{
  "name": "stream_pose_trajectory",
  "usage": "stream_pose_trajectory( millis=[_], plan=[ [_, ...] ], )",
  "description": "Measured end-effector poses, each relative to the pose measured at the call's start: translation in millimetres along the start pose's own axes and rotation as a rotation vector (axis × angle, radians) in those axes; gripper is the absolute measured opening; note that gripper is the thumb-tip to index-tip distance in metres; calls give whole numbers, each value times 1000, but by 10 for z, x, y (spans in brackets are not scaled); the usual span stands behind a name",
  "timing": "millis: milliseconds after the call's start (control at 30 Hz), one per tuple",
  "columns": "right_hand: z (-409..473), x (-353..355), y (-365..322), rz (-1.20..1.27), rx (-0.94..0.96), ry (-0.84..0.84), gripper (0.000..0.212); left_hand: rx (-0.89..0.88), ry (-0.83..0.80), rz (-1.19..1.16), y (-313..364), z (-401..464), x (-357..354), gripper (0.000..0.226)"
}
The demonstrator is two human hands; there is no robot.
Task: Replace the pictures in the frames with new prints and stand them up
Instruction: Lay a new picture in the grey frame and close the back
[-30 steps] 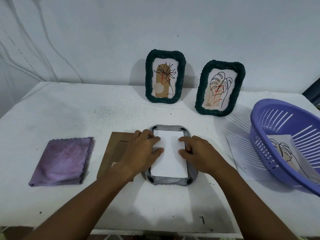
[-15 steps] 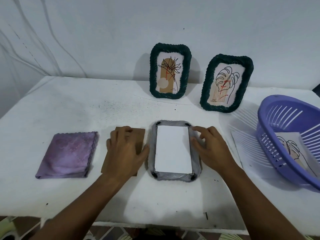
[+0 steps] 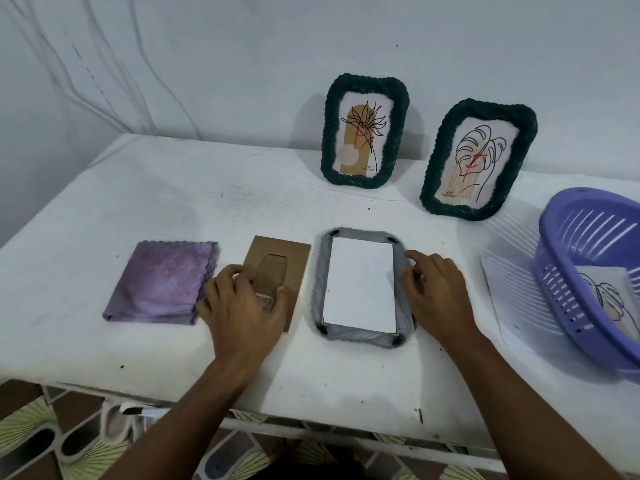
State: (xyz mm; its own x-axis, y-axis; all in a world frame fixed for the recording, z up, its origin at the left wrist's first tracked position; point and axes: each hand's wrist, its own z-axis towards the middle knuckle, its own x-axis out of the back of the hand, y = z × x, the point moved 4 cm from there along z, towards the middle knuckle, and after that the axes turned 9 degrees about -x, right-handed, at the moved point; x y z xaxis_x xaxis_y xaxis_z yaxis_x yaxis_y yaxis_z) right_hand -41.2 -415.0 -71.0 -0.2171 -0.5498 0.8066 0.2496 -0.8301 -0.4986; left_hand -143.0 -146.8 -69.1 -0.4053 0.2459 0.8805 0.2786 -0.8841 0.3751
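Two upright green frames (image 3: 366,130) (image 3: 478,161), one face-down grey frame (image 3: 362,286) under right hand (image 3: 437,295)'s relaxed grip, left hand (image 3: 242,308)'s grip clamped on one backing board (image 3: 277,276).

Three frames (image 3: 363,287), one cloth (image 3: 162,282), one basket (image 3: 568,289).
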Motion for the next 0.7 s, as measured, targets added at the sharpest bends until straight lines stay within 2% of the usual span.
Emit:
stream_pose_trajectory(
  millis=[100,233,333,500,700],
  plan=[
    [-4,-11,11,-15,-1,3,44,27,17,-83,1,8,25,52],
    [4,-30,-1,-37,-21,12,28,43,62,-163,43,75,130,54],
    [-4,-52,-49,-49,-31,24,26,55,86,-207,171,149,245,54],
    [-4,-82,-122,-20,-53,-2,34,33,19,-268,587,112,263,47],
    [24,-57,-111,41,-77,-81,30,-5,-59,-222,906,-83,23,54]
  ],
)
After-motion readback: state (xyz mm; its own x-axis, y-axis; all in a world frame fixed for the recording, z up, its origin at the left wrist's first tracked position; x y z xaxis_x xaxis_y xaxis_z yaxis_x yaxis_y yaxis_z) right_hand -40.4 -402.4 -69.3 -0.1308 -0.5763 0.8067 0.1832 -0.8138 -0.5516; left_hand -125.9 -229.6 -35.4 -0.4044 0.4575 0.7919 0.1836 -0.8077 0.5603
